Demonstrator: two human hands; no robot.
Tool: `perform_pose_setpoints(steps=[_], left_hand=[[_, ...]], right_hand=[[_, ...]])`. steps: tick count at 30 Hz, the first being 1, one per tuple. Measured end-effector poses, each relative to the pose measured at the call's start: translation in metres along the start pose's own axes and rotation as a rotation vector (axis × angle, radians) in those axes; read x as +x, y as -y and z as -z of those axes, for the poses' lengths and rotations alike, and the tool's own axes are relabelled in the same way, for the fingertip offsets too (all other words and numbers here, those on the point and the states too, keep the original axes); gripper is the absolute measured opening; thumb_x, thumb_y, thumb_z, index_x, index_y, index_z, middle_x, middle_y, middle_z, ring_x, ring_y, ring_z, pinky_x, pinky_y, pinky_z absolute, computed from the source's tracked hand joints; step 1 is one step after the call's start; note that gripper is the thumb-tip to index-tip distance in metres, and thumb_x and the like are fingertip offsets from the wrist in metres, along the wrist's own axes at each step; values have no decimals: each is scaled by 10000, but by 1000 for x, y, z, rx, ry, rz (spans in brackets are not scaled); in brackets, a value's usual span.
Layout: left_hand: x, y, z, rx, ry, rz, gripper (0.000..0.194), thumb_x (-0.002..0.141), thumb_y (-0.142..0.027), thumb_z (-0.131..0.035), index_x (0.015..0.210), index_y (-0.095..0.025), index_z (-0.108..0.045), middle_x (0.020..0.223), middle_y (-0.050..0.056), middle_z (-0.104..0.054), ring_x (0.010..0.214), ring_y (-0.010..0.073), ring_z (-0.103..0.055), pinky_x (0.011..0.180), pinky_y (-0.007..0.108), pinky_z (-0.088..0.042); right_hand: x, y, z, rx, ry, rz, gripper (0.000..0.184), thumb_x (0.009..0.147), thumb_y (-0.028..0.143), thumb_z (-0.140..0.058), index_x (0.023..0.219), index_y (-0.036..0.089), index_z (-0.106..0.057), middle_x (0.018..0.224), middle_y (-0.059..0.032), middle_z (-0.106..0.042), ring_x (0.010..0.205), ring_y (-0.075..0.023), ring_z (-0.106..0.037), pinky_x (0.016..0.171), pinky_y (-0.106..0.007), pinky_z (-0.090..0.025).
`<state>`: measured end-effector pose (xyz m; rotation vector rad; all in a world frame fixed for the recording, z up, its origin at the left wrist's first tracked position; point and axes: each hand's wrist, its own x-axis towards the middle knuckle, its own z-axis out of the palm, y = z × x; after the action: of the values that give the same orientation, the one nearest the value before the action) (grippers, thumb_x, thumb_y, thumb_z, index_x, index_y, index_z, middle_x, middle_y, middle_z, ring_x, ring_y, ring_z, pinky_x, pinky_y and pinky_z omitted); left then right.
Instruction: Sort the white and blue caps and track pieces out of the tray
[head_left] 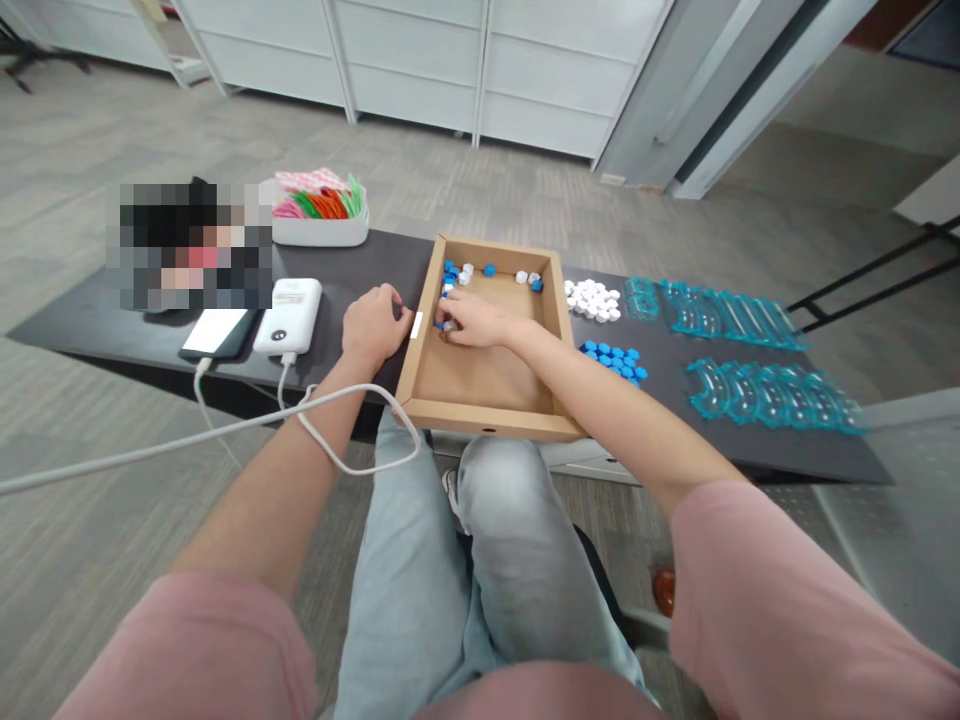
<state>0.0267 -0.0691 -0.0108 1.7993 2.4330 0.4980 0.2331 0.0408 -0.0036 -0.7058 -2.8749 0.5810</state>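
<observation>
An open cardboard box (491, 412) sits in front of my knees at the table edge. My right hand (474, 320) reaches into it, fingers bent down in a pinch at the left wall. A small whitish hexagonal block (450, 325) shows at the fingertips, partly hidden by them. Blue blocks (489, 270) and white blocks (466, 272) lie along the far wall and in the far left corner. My left hand (373, 325) rests on the table with its fingers curled, the thumb side by the box's left wall. Nothing shows in it.
Right of the box lie white blocks (592, 299), blue blocks (615, 360) and rows of clear teal plastic parts (772, 392). On the left are a white power bank (289, 315), a phone (217, 332), a white cable (225, 430) across my left forearm, and a tray (322, 232) of colourful strips.
</observation>
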Motion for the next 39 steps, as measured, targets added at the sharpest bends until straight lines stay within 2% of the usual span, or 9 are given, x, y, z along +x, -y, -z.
perform_pose_setpoints(steps=[3, 7, 11, 14, 18, 23, 30, 35, 39], left_hand=[[1, 1, -1, 2, -3, -11, 321, 1156, -335, -581, 1386, -215, -770, 1460, 218, -836, 1398, 429, -789, 1192, 505, -598], [1, 2, -1, -14, -9, -21, 318, 1141, -337, -591, 1369, -215, -776, 1440, 224, -838, 1392, 437, -792, 1179, 519, -610], [1, 2, 0, -21, -9, -19, 329, 1125, -328, -597, 1363, -209, -790, 1397, 225, -849, 1371, 439, -806, 1172, 528, -629], [2, 2, 2, -39, -2, -7, 319, 1102, -317, -623, 1342, -214, -804, 1408, 222, -848, 1358, 436, -812, 1172, 528, -636], [3, 0, 6, -85, 17, 30, 294, 1034, -290, -709, 1301, -231, -820, 1385, 198, -853, 1323, 430, -816, 1156, 511, -635], [1, -2, 11, -19, 39, 24, 276, 1101, -327, -654, 1320, -226, -787, 1333, 151, -847, 1262, 372, -794, 1081, 439, -609], [0, -5, 17, 71, 97, 54, 249, 1169, -321, -628, 1364, -201, -727, 1276, 87, -803, 1116, 274, -706, 938, 347, -497], [2, -6, 19, 47, 105, 85, 186, 1145, -299, -665, 1303, -219, -722, 1218, 62, -777, 1097, 257, -691, 876, 327, -431], [2, -6, 19, 30, 101, 106, 125, 1119, -291, -681, 1230, -236, -698, 1134, 40, -730, 1057, 254, -673, 844, 322, -409]], right_hand=[[-12, 3, 2, 19, 36, 49, 209, 952, 47, -741, 1084, 201, -790, 1182, -112, -794, 1046, -294, -721, 978, -398, -559], [-48, 5, 19, 101, 25, 84, 175, 1045, 86, -698, 1126, 219, -778, 1144, -87, -818, 1027, -274, -727, 945, -384, -540], [-96, -3, 42, 95, -111, 35, 161, 1140, 176, -650, 1188, 240, -790, 1231, -110, -812, 1094, -290, -742, 984, -407, -570], [-135, -22, 62, 65, -275, -68, 150, 1142, 236, -675, 1228, 263, -795, 1293, -125, -802, 1100, -304, -761, 997, -440, -612], [-184, -59, 86, 84, -461, -317, 91, 1066, 313, -786, 1154, 289, -791, 1186, -101, -832, 965, -308, -763, 952, -493, -662], [-224, -98, 86, 153, -507, -554, 109, 963, 345, -880, 972, 294, -784, 1071, -96, -856, 944, -332, -792, 987, -553, -697], [-219, -128, 63, 195, -532, -435, 162, 998, 428, -851, 1106, 308, -848, 1244, -126, -855, 1062, -363, -823, 1010, -575, -714], [-197, -148, 65, 102, -402, -275, 158, 986, 358, -861, 1139, 321, -849, 1266, -119, -870, 1162, -389, -801, 1085, -577, -668], [-189, -156, 64, -44, -297, -237, 136, 989, 338, -869, 1124, 320, -867, 1249, -113, -891, 1240, -430, -729, 1135, -622, -594]])
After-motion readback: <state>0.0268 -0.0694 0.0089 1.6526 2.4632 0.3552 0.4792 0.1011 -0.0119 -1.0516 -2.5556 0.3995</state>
